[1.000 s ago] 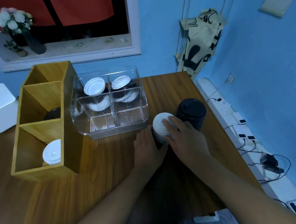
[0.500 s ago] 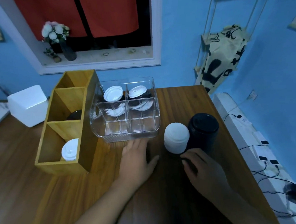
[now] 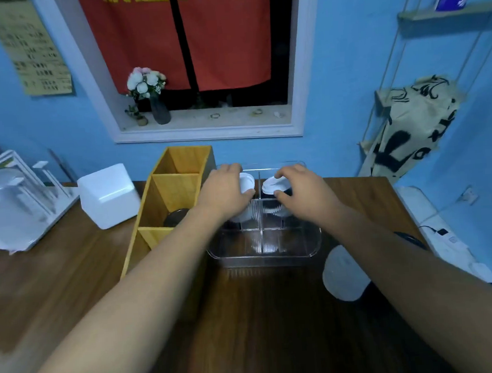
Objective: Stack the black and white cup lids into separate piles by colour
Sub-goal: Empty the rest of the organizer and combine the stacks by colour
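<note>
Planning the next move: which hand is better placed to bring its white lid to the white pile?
Probably the right hand: it grips a white lid, and the white pile sits by its forearm, farther from the left hand.

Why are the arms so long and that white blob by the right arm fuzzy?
Head view: the wide-angle lens stretches the forearms and tilts the white window frame; the white stack of cup lids is smeared, likely motion blur; dim bluish light darkens the brown wooden table.

Left hand [image 3: 225, 191], right hand [image 3: 303, 189] gripping (outstretched)
</note>
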`<state>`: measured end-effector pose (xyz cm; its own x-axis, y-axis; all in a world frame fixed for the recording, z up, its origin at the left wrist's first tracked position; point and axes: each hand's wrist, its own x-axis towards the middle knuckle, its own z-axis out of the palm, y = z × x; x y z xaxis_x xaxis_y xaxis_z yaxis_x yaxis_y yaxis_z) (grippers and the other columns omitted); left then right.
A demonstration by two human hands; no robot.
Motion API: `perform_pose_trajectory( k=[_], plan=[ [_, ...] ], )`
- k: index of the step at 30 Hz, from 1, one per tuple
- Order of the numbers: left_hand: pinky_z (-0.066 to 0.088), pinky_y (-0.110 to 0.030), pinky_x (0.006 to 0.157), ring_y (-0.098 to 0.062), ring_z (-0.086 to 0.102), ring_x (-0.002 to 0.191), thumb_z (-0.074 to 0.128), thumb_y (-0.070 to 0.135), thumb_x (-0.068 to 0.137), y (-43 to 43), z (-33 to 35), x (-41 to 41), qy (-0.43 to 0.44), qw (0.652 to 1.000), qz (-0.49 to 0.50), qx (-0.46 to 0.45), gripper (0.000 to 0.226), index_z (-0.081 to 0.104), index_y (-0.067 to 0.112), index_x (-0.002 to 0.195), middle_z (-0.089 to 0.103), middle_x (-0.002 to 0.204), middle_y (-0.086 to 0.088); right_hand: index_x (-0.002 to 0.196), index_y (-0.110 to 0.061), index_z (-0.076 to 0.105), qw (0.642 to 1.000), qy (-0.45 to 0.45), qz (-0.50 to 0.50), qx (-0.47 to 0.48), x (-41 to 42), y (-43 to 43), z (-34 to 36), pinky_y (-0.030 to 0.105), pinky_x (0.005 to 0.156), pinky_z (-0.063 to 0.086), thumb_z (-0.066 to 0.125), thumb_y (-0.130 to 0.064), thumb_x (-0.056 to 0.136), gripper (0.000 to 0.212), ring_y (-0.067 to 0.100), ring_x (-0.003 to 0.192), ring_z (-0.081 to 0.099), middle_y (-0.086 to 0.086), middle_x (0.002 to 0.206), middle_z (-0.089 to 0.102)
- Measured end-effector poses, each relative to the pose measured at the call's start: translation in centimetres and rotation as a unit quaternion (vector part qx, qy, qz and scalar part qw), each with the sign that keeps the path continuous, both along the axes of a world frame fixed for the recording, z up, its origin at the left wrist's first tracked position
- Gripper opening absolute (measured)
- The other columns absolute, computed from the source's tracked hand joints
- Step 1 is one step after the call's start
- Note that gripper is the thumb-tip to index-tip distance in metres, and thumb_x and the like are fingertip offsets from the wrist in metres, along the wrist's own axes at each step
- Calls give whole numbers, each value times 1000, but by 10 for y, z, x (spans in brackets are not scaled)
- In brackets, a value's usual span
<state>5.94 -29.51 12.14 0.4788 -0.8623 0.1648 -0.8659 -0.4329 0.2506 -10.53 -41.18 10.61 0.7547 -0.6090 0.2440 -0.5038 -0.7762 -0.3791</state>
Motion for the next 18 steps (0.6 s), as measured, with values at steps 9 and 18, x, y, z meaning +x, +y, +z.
perform_pose_trajectory(
  k=[9, 18],
  plan=[
    [48, -41, 99, -36, 56, 119, 76, 64, 78, -57, -3, 48, 7, 981, -27, 193, 90, 41, 15, 145, 43, 139, -14, 125, -20, 55, 988, 140, -51, 45, 64, -48, -16, 35, 88, 47, 74, -47, 78, 58, 26, 111, 56, 7, 122, 60],
    [50, -34, 78, -28, 57, 93, 75, 54, 78, -65, -1, 38, -74, 982, -35, 169, 52, 57, 17, 110, 62, 112, -7, 124, -22, 55, 996, 54, -72, 4, 53, -36, -15, 34, 83, 38, 70, -49, 81, 53, 29, 110, 56, 5, 117, 60]
  ],
)
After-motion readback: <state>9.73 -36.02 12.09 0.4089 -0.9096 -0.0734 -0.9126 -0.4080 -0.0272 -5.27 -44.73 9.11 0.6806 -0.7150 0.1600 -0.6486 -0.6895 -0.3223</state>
